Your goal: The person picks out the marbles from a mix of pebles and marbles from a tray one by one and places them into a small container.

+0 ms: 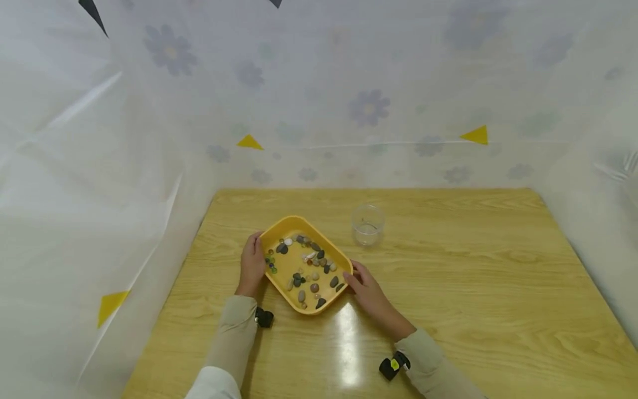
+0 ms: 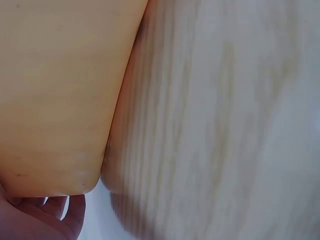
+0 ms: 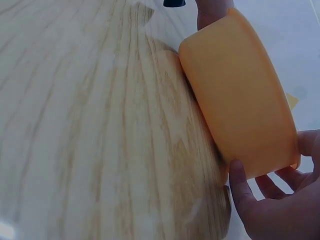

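Note:
A yellow plastic tray with rounded corners sits turned at an angle on the table, gripped from both sides. Scattered over its floor are pebbles in grey, black, white and brown. Green and dark glass beads lie by the left wall. My left hand holds the left corner, with its thumb at the rim. At the opposite corner my right hand has its thumb by the rim. In the right wrist view, fingers of that hand curl against the tray's outer wall, low down.
A clear plastic cup stands on the wooden table, behind the tray and to its right. White flower-patterned sheeting encloses the back and sides, with yellow triangles on it. Black wrist cameras are strapped on both forearms.

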A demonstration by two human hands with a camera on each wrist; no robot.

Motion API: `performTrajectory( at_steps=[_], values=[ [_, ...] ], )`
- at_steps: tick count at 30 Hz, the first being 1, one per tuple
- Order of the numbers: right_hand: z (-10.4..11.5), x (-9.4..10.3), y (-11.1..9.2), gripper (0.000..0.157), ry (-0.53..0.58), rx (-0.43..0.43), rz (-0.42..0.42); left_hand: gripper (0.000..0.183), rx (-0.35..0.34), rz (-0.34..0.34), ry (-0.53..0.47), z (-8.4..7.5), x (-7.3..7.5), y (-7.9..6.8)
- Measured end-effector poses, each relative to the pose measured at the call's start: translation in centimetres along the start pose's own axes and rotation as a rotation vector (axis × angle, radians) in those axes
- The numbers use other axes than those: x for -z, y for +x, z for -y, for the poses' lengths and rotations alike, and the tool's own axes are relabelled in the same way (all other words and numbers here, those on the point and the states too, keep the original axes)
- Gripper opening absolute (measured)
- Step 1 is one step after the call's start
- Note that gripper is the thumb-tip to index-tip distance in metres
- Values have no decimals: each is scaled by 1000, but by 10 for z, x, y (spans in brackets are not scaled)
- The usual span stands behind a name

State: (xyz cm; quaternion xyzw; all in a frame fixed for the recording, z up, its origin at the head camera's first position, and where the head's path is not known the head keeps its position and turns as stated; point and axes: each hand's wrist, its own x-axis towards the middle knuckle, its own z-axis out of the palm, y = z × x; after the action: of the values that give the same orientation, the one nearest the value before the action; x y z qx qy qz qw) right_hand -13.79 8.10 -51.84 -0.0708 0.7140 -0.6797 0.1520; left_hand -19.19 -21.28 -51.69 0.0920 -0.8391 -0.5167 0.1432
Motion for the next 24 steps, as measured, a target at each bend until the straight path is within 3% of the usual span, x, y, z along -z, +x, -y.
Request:
performTrajectory(
  at_steps=[4,9,18,24],
  values=[
    [-8,6,-5,45,-26,-9,-37,34,-9,2,-18,-6,-8,-3],
    [-5,10,-16,45,-53,-34,-77,33,-17,61,-20,-13,-17,-1],
    [15,9,-36,42,4,-16,-24,33,-16,97,8,-18,-23,0],
    [2,10,-40,42,-16,-9,-58,35,-30,147,-2,-20,-29,0]
  ],
)
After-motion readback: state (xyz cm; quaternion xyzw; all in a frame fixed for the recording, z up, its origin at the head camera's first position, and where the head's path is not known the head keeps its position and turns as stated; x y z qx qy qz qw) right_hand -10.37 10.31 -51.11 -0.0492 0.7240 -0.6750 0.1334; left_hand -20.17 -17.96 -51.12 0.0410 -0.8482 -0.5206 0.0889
